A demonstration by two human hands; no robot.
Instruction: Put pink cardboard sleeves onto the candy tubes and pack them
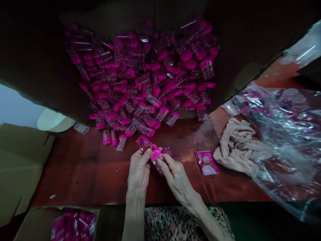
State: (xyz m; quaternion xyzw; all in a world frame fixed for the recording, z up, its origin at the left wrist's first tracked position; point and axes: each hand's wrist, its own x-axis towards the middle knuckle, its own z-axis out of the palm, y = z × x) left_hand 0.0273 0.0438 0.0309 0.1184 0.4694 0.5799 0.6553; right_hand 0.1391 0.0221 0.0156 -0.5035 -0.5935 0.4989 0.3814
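My left hand (138, 172) and my right hand (174, 173) meet over the reddish-brown table (82, 167). Together they pinch a small clear container with a pink cap (156, 154), pressed against a pink printed packet (145, 144) that my left fingers hold. Just beyond my hands a big heap of the same pink-capped containers (145, 77) spills out of a tipped cardboard box (37, 67). Another pink packet (207, 162) lies flat on the table to the right of my right hand.
A crumpled beige cloth (238, 149) lies at the right beside a large clear plastic bag (283, 140). A cardboard box with pink packets (72, 226) stands at the near left. A pale round lid (54, 120) and cardboard (20, 164) sit at the left.
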